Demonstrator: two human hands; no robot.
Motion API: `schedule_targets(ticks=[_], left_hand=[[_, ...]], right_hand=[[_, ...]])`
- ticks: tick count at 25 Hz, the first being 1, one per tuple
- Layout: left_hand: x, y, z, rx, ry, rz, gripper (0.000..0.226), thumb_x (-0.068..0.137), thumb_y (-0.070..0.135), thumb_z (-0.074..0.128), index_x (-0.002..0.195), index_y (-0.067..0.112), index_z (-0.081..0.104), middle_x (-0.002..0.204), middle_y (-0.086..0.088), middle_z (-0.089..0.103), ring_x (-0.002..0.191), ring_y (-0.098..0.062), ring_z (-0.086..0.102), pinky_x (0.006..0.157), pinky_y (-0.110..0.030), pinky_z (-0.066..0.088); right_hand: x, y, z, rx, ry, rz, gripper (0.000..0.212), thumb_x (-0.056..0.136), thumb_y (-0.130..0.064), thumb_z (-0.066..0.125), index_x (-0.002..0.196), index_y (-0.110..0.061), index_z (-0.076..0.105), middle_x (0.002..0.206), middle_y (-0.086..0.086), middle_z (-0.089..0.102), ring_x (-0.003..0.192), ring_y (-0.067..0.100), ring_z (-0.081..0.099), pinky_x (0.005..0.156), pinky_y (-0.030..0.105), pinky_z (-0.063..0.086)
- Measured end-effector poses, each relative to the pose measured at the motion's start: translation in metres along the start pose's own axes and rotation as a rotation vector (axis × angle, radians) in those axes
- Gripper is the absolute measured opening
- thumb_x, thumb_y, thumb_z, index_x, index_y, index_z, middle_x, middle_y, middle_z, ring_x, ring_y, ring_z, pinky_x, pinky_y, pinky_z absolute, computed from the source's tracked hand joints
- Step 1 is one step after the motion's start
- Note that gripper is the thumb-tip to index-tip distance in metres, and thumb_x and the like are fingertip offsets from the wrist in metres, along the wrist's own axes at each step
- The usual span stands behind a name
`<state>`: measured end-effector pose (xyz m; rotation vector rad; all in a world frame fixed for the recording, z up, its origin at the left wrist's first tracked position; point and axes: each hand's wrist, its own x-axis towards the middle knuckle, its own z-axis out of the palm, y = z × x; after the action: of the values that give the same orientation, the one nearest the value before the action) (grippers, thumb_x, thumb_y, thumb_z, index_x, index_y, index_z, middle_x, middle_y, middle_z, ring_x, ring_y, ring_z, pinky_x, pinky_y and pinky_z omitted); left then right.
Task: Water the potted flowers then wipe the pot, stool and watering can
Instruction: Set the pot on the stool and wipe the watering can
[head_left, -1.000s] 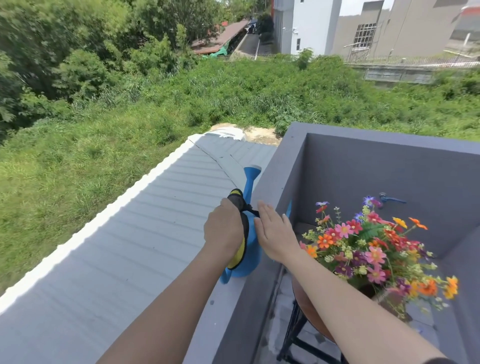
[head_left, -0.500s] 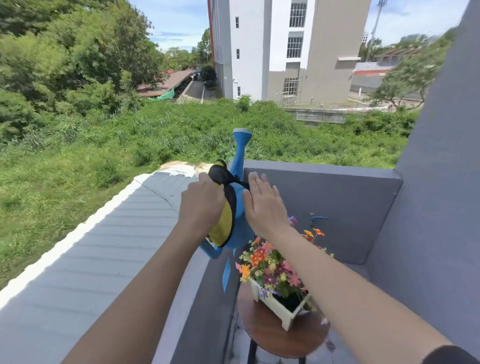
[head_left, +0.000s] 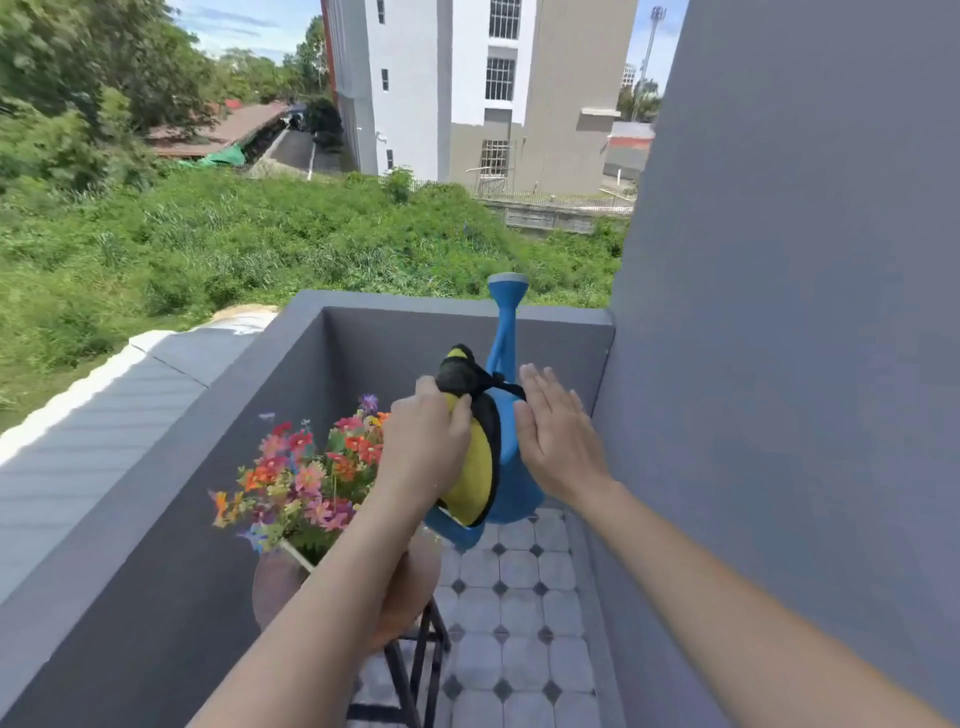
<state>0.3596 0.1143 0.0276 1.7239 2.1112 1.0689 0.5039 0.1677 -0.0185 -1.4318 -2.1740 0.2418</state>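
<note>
A blue watering can (head_left: 514, 467) hangs in the air over the balcony, its spout (head_left: 506, 312) pointing up and away. A yellow and black cloth (head_left: 475, 473) covers its handle. My left hand (head_left: 426, 441) is shut around that handle and cloth. My right hand (head_left: 556, 436) is flat and open at the can's right side; I cannot tell whether it touches. The colourful flowers (head_left: 306, 478) stand lower left of the can in a white pot (head_left: 296, 553) on a round brown stool (head_left: 275, 582) with black legs. My left forearm hides part of the stool.
A grey parapet wall (head_left: 171, 499) runs along the left and across the far end (head_left: 415, 306). A tall grey wall (head_left: 779, 364) closes the right side. The balcony floor (head_left: 514, 597) is tiled. A corrugated roof (head_left: 78, 441) lies beyond the left parapet.
The watering can has come off the left parapet and swung right over the balcony, ending to the right of the flowers. Both hands moved with it; the right hand stayed flat.
</note>
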Motion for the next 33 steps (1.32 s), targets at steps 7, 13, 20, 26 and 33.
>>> schedule_targets(ticks=[7,13,20,26,33], left_hand=[[-0.055,-0.02,0.163,0.052,-0.184,-0.162,0.032,0.096,0.035,0.043,0.106,0.004,0.049,0.104,-0.021,0.065,0.098,-0.041,0.059,0.082,-0.042,0.044],[-0.106,-0.112,0.311,0.053,-0.347,-0.332,0.033,0.097,0.034,0.042,0.107,0.003,0.049,0.103,-0.019,0.064,0.097,-0.039,0.058,0.077,-0.039,0.042],[-0.174,-0.266,0.515,0.05,-0.404,-0.414,0.035,0.096,0.033,0.045,0.112,0.003,0.049,0.102,-0.021,0.064,0.096,-0.04,0.059,0.071,-0.038,0.04],[-0.22,-0.388,0.674,0.02,-0.439,-0.449,0.037,0.096,0.032,0.047,0.116,0.0,0.049,0.107,-0.023,0.064,0.102,-0.04,0.057,0.076,-0.037,0.039],[-0.24,-0.425,0.743,0.017,-0.487,-0.417,0.034,0.096,0.033,0.046,0.116,0.005,0.047,0.108,-0.018,0.063,0.097,-0.037,0.058,0.069,-0.034,0.038]], right_hand=[[-0.075,0.132,0.084,0.009,-0.264,0.202,0.067,0.092,-0.04,0.008,0.153,-0.013,0.014,0.162,0.0,0.016,0.151,0.015,0.008,0.122,0.036,0.004],[-0.148,0.226,0.229,-0.005,-0.436,0.367,0.059,0.1,-0.037,0.01,0.154,-0.013,0.008,0.163,-0.001,0.01,0.151,0.015,0.005,0.123,0.037,0.005],[-0.229,0.355,0.441,-0.093,-0.557,0.359,0.064,0.095,-0.039,0.002,0.154,-0.013,0.007,0.164,0.0,0.009,0.151,0.014,0.001,0.122,0.038,0.003],[-0.287,0.453,0.607,-0.091,-0.614,0.445,0.055,0.103,-0.033,0.013,0.154,-0.014,0.006,0.164,-0.001,0.005,0.151,0.014,0.0,0.121,0.039,0.003],[-0.314,0.497,0.677,-0.022,-0.629,0.511,0.053,0.103,-0.032,0.012,0.154,-0.02,0.008,0.164,-0.005,0.006,0.151,0.014,0.001,0.121,0.041,0.005]])
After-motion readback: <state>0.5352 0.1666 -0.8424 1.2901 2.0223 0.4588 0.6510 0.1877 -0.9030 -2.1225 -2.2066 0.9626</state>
